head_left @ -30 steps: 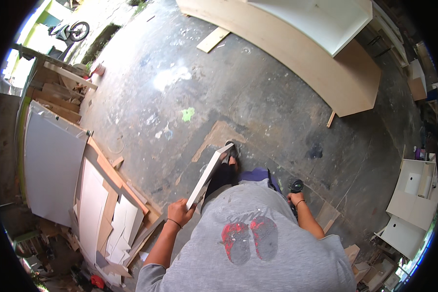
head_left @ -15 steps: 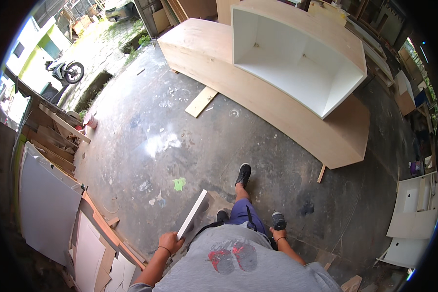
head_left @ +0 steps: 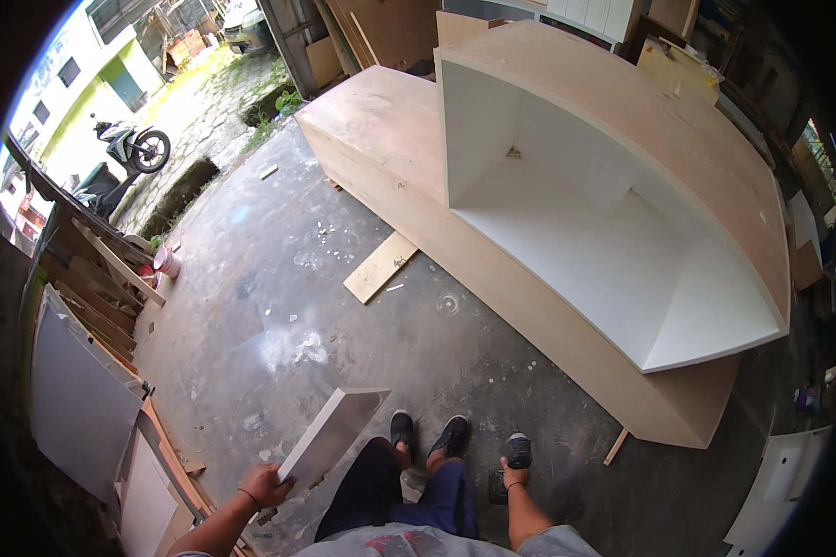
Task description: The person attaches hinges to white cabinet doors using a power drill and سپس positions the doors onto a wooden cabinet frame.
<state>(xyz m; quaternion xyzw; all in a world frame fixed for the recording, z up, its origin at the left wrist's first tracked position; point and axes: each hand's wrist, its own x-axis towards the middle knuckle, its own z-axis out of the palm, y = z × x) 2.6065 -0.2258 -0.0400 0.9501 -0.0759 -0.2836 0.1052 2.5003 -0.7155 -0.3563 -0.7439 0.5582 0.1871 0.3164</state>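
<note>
At the lower left, my left hand (head_left: 267,485) is closed round the near end of a flat rectangular panel (head_left: 334,432) with a white edge and a greyish face. The panel tilts forward and right, off the floor. My right hand (head_left: 516,475) grips a dark cordless drill (head_left: 518,451) low beside my right leg, its round head facing up. Ahead stands a big white-lined open box cabinet (head_left: 567,223), resting on a long plywood box (head_left: 529,306). Neither hand touches the cabinet.
A loose plank (head_left: 381,267) lies on the stained concrete floor (head_left: 344,325) by the plywood box. Sheet offcuts (head_left: 84,390) lean at the left, with a pink bucket (head_left: 166,263) farther off. A motorbike (head_left: 132,147) stands outside. White panels (head_left: 776,492) sit at the right.
I have stepped closer to the cabinet, which now looms larger. The panel in my left hand has swung left and lower in view; the drill remains in my right hand.
</note>
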